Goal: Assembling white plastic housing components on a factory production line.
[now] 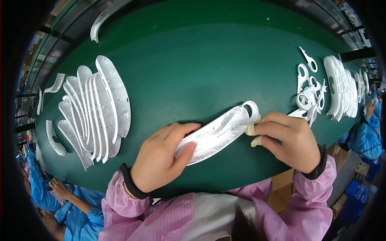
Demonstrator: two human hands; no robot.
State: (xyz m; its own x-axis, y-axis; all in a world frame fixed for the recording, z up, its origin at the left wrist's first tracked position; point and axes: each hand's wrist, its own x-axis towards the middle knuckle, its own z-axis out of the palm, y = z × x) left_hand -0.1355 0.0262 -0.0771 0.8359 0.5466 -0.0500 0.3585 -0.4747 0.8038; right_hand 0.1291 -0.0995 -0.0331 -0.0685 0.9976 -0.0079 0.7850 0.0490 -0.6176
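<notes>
A long white plastic shell [209, 138], hollow side up and with a patch of small holes, lies slanted in front of me. My left hand [161, 154] grips its near left end, the thumb inside and the fingers along the outer edge. At the far right end of the shell sits a white ring-ended part [251, 110], its narrow arm lying inside the shell. My right hand [283, 138] is beside that end, with pale yellow covers on its fingertips. Its fingertips touch or nearly touch the ring end, and a gap shows between thumb and forefinger.
Nested white shells [94, 112] stand on the green table [193, 68] at left, near a loose curved piece [55, 138]. Several ring-ended parts [307, 96] lie in a pile at right, before a row of shells [341, 88]. Co-workers in blue sleeves [370, 134] are at both sides.
</notes>
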